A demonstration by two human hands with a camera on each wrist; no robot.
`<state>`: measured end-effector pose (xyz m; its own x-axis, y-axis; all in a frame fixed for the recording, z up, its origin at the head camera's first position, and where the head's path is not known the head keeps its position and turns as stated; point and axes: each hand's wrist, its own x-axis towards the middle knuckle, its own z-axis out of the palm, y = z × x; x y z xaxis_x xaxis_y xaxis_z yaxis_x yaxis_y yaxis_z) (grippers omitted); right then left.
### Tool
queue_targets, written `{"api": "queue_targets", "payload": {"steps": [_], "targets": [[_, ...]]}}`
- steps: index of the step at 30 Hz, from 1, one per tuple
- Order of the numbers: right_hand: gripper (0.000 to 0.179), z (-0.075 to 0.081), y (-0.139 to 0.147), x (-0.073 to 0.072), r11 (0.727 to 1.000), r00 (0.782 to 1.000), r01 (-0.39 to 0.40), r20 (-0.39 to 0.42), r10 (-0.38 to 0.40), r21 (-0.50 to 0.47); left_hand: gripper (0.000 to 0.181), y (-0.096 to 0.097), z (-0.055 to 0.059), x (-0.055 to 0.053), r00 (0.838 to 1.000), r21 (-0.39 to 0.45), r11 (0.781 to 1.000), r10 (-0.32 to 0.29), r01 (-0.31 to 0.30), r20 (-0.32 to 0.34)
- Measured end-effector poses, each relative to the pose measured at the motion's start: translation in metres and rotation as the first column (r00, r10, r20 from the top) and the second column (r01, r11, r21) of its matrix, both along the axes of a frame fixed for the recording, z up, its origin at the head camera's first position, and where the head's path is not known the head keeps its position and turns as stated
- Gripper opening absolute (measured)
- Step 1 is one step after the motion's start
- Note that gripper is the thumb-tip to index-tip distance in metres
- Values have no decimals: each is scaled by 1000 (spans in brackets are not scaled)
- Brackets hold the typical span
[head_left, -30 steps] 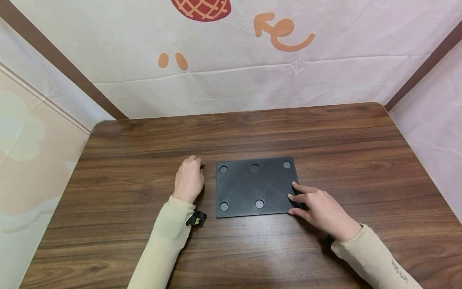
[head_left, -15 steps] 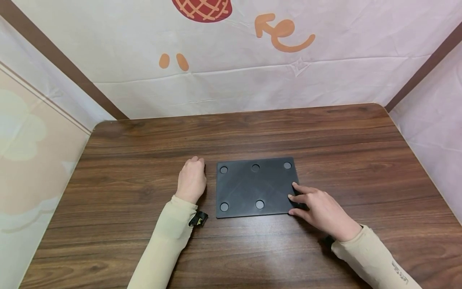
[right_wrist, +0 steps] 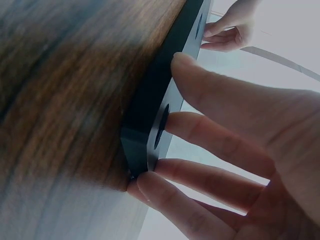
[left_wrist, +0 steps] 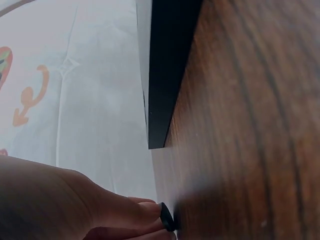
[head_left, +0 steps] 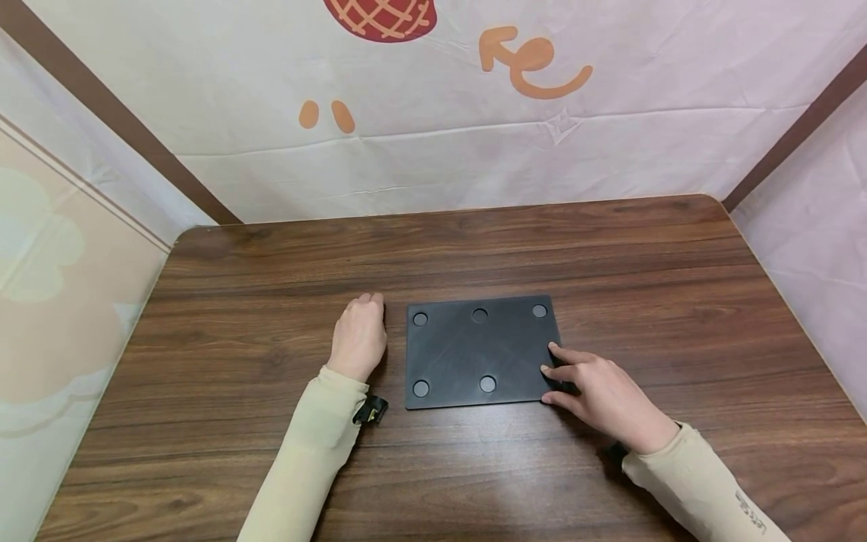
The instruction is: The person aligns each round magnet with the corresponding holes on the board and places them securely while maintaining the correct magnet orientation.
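A flat dark grey board [head_left: 460, 350] with round recesses lies on the table. In the head view my left hand [head_left: 359, 339] is just left of the board, palm down. The left wrist view shows its thumb and fingers pinching a small black disc [left_wrist: 166, 217] on edge, low at the tabletop. My right hand [head_left: 596, 391] rests on the board's right end with spread fingers. In the right wrist view its thumb lies along the board's near edge. A fingertip touches the corner recess [right_wrist: 161, 127], and other fingers are at the end side.
The brown wood-grain table [head_left: 271, 452] extends around the board on every side. A printed white cloth [head_left: 440, 165] hangs behind it, with more cloth at both sides. A black strap piece [head_left: 369, 410] sits at my left wrist.
My left hand shifts slightly to the right and its fingers turn down out of the head camera's sight. The right hand and the board stay as they were.
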<state>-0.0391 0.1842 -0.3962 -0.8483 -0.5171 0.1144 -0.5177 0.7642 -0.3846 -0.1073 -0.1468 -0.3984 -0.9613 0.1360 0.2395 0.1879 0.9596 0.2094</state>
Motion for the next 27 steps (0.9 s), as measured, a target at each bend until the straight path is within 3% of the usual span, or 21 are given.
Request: {"api": "queue_targets", "payload": {"steps": [19,27], "targets": [[33,-1,1,0,1000,1000,-8,-18,8,-6,13,-7,1,-3,996,-58,995,-86,87,18],[33,-3,1,0,1000,1000,-5,-4,5,-1,18,-7,1,-2,994,-36,995,-96,97,45]]}}
